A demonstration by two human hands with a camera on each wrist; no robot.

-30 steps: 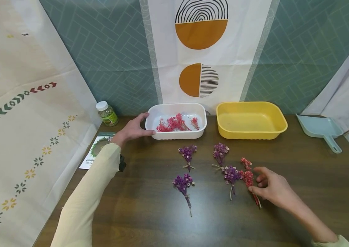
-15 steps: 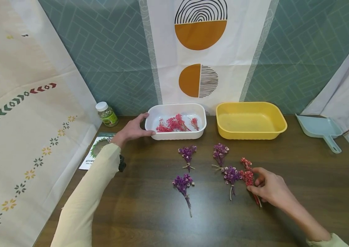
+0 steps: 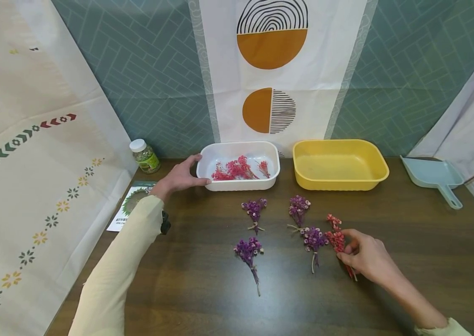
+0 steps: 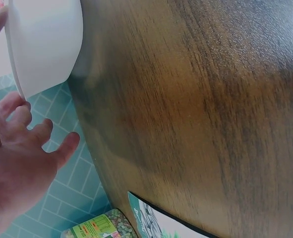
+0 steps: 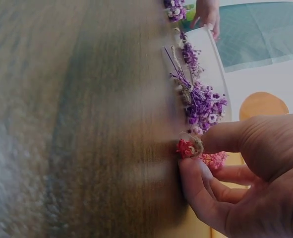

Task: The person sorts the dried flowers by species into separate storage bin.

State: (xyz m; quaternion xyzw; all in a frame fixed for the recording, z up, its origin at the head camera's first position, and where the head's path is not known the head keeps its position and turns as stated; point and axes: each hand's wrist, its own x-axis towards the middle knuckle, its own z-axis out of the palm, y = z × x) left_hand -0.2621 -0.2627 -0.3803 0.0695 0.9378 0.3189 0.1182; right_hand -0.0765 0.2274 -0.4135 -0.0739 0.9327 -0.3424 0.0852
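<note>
My left hand [image 3: 181, 176] holds the left end of a white plastic tub [image 3: 243, 185], thumb on the front rim and fingers at the far side. Loose pink dried flowers [image 3: 239, 167] lie in that tub. In the right wrist view, my right hand [image 5: 265, 168] pinches the tied stems of a red dried flower bunch [image 5: 214, 159] between thumb and fingers. From the head view the bunch lies low over the table, its blooms pointing away from me. Just left of it is a purple dried flower bunch [image 3: 314, 237]; several such bunches lie on the table.
A yellow tub [image 3: 333, 184] stands right of the white one. A light blue dustpan [image 3: 434, 173] lies at the far right. On the left are a lidded jar [image 3: 146, 157] and a printed packet [image 3: 134, 203]. Hanging cloth [image 3: 165, 93] closes off the back.
My right hand has closed in on the red flower bunch and taken hold of its stems, whose lower ends have shifted slightly right. The left hand stays on the white tub.
</note>
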